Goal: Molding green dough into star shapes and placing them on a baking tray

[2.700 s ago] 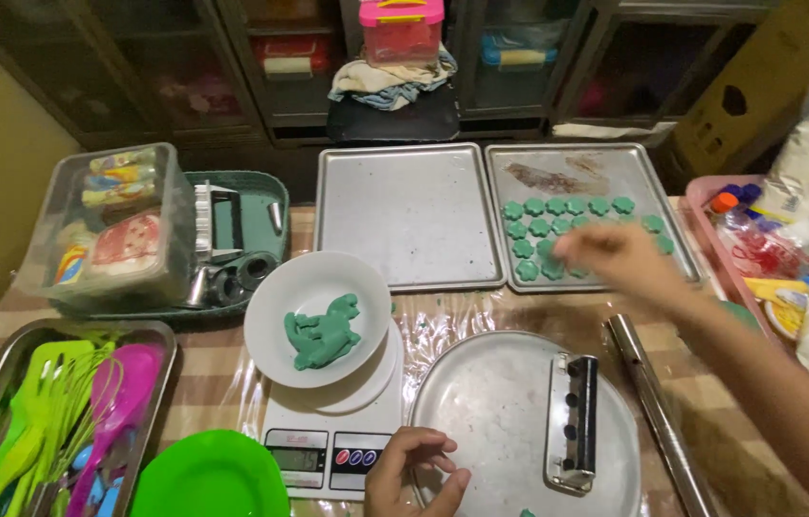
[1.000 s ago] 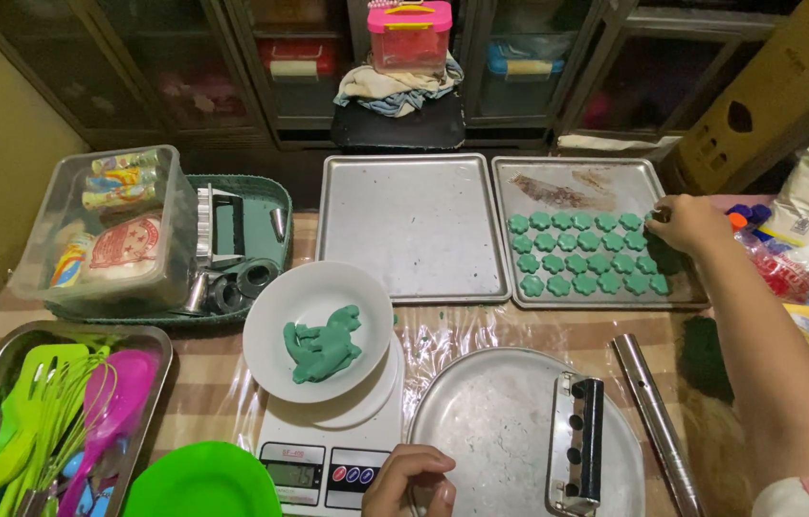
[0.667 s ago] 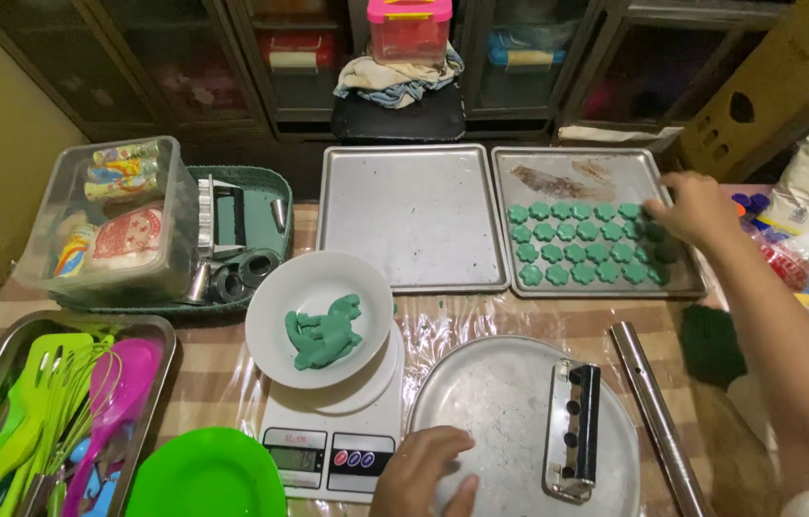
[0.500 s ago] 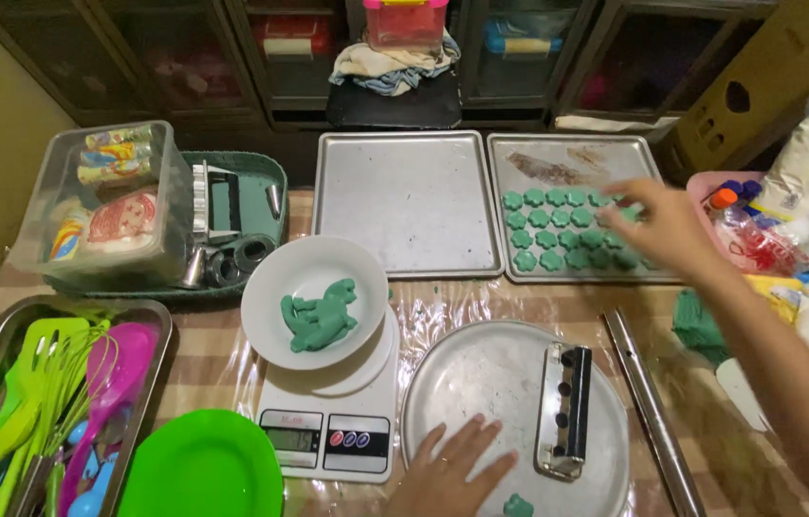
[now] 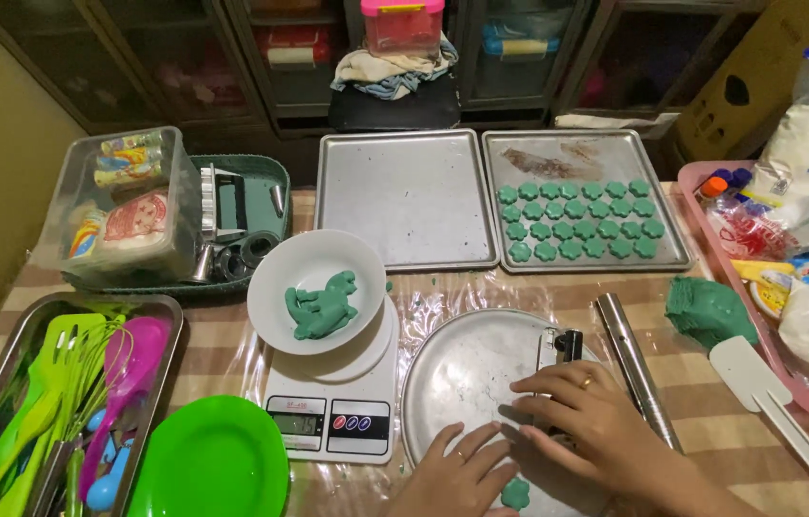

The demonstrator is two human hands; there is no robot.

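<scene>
My right hand (image 5: 588,421) lies over the lower end of a black-and-metal cutter (image 5: 563,347) on the round metal pan (image 5: 457,369), fingers curled across it. My left hand (image 5: 457,471) rests flat on the pan's near edge with its fingers apart. A small green flower-shaped dough piece (image 5: 516,494) lies between the two hands. At the back right, a baking tray (image 5: 584,153) holds several rows of green flower cookies (image 5: 578,220).
An empty baking tray (image 5: 404,196) is beside the cookie tray. A white bowl (image 5: 313,268) of green dough (image 5: 321,306) sits on a scale (image 5: 328,421). A metal rolling pin (image 5: 634,369), dough lump (image 5: 710,311) and white spatula (image 5: 768,393) lie to the right. A green plate (image 5: 208,469), utensil tray (image 5: 50,402) and clear container (image 5: 127,206) are to the left.
My right hand has drawn back from the cookie tray at the back right down onto the cutter on the round pan. My left hand has spread out beside a green piece.
</scene>
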